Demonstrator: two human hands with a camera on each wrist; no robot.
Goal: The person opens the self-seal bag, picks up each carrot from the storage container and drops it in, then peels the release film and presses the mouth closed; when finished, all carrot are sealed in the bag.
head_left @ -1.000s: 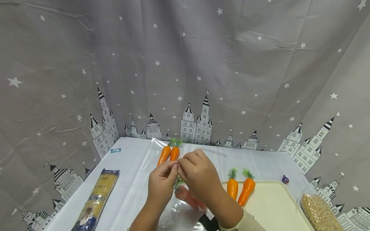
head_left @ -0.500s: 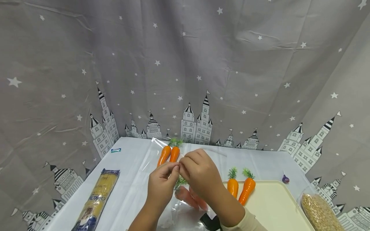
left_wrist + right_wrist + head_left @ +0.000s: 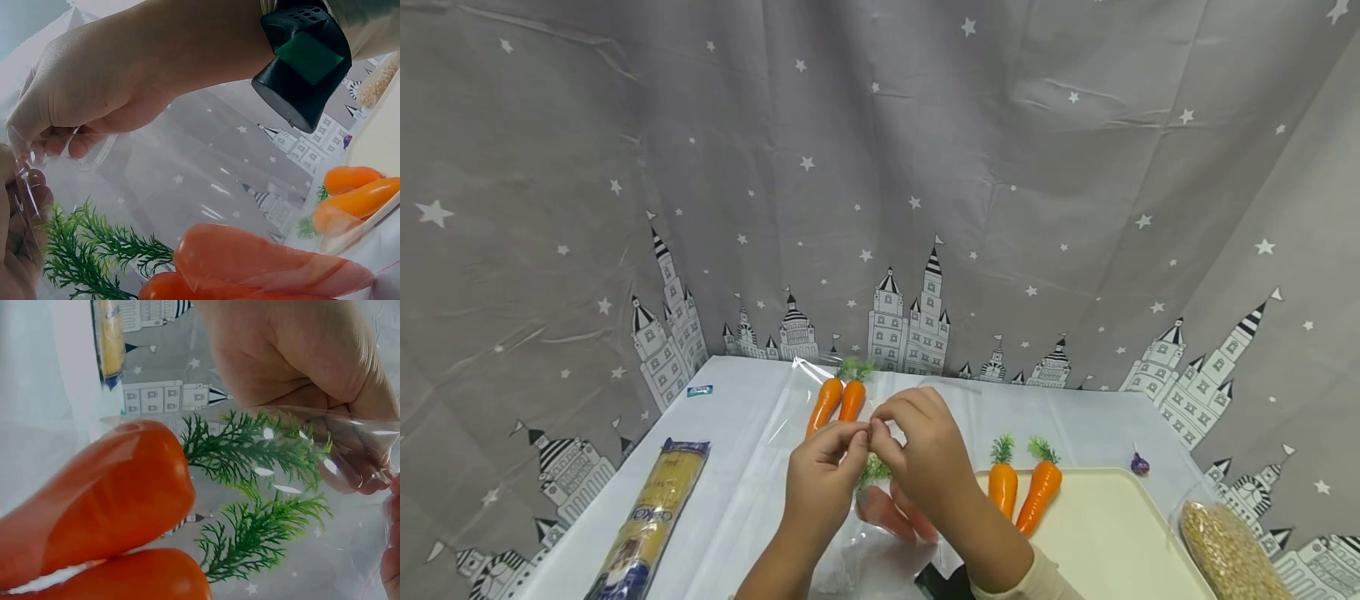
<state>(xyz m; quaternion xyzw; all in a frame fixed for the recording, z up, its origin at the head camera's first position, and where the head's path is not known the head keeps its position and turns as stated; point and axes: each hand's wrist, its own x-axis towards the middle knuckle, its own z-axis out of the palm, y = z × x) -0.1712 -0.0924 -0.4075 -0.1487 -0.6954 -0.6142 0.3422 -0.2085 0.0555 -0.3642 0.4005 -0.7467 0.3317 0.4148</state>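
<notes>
A clear plastic bag [image 3: 868, 571] hangs between my hands, with two orange carrots [image 3: 883, 514] inside. Their green leafy tops [image 3: 250, 453] point up toward the bag's mouth. My left hand [image 3: 822, 479] pinches the bag's top edge between thumb and fingers. Right beside it, fingertips almost meeting, my right hand [image 3: 928, 458] pinches the same edge. In the left wrist view the film gathers into folds at the fingertips [image 3: 78, 144] of the right hand. Part of the bag is hidden behind the right forearm in the head view.
Another clear bag with two carrots [image 3: 827, 404] lies at the back. Two loose carrots [image 3: 1040, 497] rest at the cream tray [image 3: 1112, 533] on the right. Around them are a spaghetti pack [image 3: 651, 517], a bag of grains [image 3: 1225, 550], a small purple item [image 3: 1140, 464] and a small teal packet [image 3: 700, 390].
Both hands have shifted slightly right along the bag's edge. My right thumb and fingers have spread into a wider loop, and the carrots' leafy tops show more between the hands.
</notes>
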